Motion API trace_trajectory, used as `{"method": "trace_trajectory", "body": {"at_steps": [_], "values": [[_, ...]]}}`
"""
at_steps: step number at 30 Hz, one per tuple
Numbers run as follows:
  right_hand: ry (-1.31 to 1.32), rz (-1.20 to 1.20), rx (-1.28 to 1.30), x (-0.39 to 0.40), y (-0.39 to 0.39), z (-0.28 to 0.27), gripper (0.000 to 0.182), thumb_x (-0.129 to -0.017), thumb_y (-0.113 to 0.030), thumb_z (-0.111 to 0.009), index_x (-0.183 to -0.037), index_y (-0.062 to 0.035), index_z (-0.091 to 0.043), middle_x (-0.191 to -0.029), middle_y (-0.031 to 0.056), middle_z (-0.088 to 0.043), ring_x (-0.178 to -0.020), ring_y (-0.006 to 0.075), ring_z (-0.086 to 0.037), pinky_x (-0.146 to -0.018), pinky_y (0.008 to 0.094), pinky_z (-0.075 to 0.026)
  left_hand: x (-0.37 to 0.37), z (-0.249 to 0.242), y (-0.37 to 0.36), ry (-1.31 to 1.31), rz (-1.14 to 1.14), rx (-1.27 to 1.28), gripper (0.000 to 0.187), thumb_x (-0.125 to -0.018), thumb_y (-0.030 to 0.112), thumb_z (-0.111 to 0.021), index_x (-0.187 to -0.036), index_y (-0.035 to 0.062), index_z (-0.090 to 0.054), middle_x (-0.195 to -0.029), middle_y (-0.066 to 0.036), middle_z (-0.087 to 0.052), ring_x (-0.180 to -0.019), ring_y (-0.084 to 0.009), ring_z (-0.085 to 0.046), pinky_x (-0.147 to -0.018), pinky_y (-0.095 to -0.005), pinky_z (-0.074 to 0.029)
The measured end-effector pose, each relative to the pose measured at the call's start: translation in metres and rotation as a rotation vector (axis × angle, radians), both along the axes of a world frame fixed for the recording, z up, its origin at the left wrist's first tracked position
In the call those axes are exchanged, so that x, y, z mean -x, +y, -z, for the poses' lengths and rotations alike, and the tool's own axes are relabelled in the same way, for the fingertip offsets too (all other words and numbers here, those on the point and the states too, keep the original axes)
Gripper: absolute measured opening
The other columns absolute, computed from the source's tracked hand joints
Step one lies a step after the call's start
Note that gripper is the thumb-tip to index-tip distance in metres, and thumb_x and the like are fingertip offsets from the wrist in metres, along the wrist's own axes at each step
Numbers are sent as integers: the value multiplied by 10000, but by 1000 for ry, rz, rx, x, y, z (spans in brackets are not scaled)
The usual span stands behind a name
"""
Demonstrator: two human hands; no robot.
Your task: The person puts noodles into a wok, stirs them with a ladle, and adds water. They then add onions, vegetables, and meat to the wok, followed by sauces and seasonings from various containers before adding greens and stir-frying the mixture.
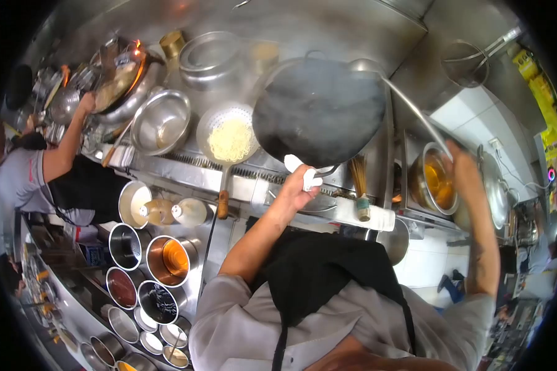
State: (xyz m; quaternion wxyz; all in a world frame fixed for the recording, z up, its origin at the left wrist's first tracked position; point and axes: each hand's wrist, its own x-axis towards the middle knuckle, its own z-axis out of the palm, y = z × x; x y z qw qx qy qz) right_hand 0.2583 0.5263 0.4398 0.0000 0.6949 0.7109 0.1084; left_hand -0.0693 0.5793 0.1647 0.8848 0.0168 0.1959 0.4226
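A dark, smoking wok (319, 111) sits over the stove in front of me, and I make out no food inside it. My left hand (299, 190) is closed round the wok's near handle, with a folded white cloth (296, 164) between palm and metal. Off to the right, my right hand (461, 166) grips the long handle of a ladle (413, 106). The ladle's bowl is at the wok's far right rim. Just left of the wok, pale noodles (230, 140) lie in a perforated strainer (203, 131) with a wooden handle.
A metal pot of orange oil (438, 176) stands below my right hand. A bamboo brush (360, 185) lies on the stove's front edge. Steel bowl (161, 122) at left; several sauce pots (172, 260) lower left. A co-worker's arm (68, 139) works at a flaming wok.
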Motion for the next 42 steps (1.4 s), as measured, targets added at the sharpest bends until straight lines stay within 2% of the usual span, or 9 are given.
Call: {"method": "trace_trajectory", "body": {"at_steps": [4, 5, 6, 7, 16, 24, 26, 30, 42], "values": [[658, 139, -161, -83, -47, 111, 321, -956, -210, -541, -1205, -8, -542, -739, 61, -584, -642, 168, -570, -571, 302, -460, -27, 17, 37, 333, -45, -4, 46, -859, 125, -530, -857, 94, -496, -683, -44, -525, -562, -178, -545, -385, -263, -373], [1011, 439, 21, -51, -64, 99, 359, -956, -213, -538, -1264, -32, -515, -741, 30, -541, -627, 110, -509, -539, 278, -419, -34, 20, 48, 420, -36, -26, 50, -854, 127, -533, -862, 95, -495, -686, -43, -525, -561, -177, -544, -378, -266, -370], [1172, 441, -51, -43, -79, 102, 300, -942, -176, -551, -1204, -30, -536, -680, -27, -442, -572, 55, -401, -478, 228, -350, -39, 15, 59, 485, -36, -2, 55, -849, 130, -536, -863, 95, -496, -690, -42, -526, -559, -178, -543, -371, -270, -367], [1247, 490, -119, -34, -89, 103, 243, -930, -137, -554, -1145, -23, -547, -664, -16, -476, -537, 64, -429, -454, 239, -360, -43, 12, 68, 551, -36, 27, 60, -844, 133, -538, -864, 95, -496, -693, -42, -527, -557, -180, -542, -363, -273, -364], [1387, 620, -270, -66, -162, 125, 251, -879, -65, -536, -1117, 14, -555, -626, -3, -519, -457, 68, -456, -400, 231, -361, -46, 38, 118, 647, -48, -21, 132, -852, 179, -567, -927, 74, -540, -756, -47, -565, -603, -175, -562, -393, -257, -360], [1243, 765, -245, -74, -182, 140, 319, -855, -79, -537, -1145, 53, -537, -648, 24, -535, -475, 99, -484, -439, 270, -398, -38, 76, 133, 621, -104, -162, 98, -848, 194, -595, -886, 112, -558, -690, -17, -569, -544, -146, -550, -382, -236, -363], [1202, 790, -210, -71, -183, 136, 336, -853, -88, -540, -1155, 60, -533, -640, 34, -534, -481, 115, -499, -450, 284, -407, -44, 24, 106, 682, -127, -190, 137, -861, 270, -612, -903, 160, -542, -772, -2, -564, -648, -155, -532, -464, -267, -361], [1194, 770, -180, -78, -188, 156, 338, -851, -92, -546, -1147, 70, -534, -631, 37, -536, -489, 131, -521, -458, 293, -419, -23, 25, 83, 804, -153, -231, 384, -834, 465, -618, -1100, 215, -499, -962, 8, -552, -838, -189, -519, -608, -347, -379], [1607, 946, -172, -68, -179, 128, 241, -810, -85, -541, -1002, 55, -579, -620, 41, -517, -458, 121, -474, -413, 286, -381, 116, 56, 12, 1533, -97, -249, 630, -702, 130, -654, -1265, 37, -388, -1043, -138, -552, -782, -211, -591, -469, -337, -510]]}}
